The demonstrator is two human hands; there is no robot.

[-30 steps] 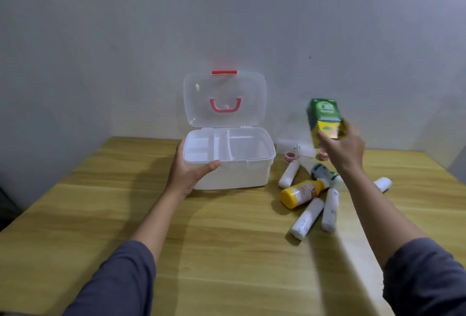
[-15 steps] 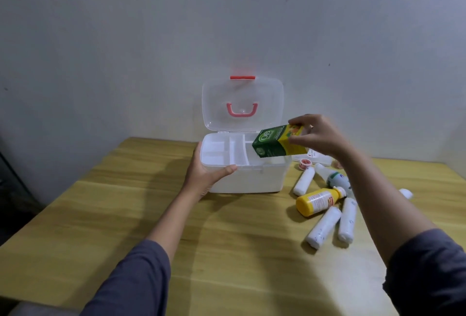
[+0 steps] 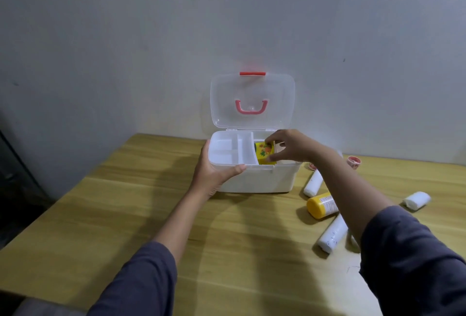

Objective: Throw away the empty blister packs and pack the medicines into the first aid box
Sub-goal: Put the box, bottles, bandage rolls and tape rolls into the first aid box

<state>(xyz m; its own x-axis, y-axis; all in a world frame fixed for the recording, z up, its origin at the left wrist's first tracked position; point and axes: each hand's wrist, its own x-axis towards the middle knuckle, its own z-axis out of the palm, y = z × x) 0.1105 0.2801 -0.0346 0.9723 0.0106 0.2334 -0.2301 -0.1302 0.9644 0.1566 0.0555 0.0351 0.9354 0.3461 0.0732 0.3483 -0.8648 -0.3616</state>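
- The right hand [image 3: 293, 148] reaches over the open first aid box [image 3: 254, 179]; its grip is closed lightly, thumb and fingers pinching the yellow medicine carton [image 3: 264, 155].
- The carton sits just below and to the left of that grip, inside the box's right-hand compartment, against the divider of the white tray [image 3: 230, 151].
- The left hand [image 3: 214, 175] has its grip wrapped around the box's front left corner, thumb along the front rim and fingers on the left wall.
- The clear lid [image 3: 252, 101] stands upright behind the right grip, with a red handle [image 3: 251, 108] and a red latch [image 3: 252, 73] at its top edge.
- To the right of the right grip and nearer the camera, on the tabletop [image 3: 126, 214], lie a yellow bottle [image 3: 321, 206], a white tube [image 3: 314, 184] and a longer white tube [image 3: 332, 233], all partly behind the forearm.
- Further right lies a white gauze roll [image 3: 417, 201], apart from the others.
- A small red-rimmed round item [image 3: 354, 162] sits right of the grip near the wall; what it is cannot be told.
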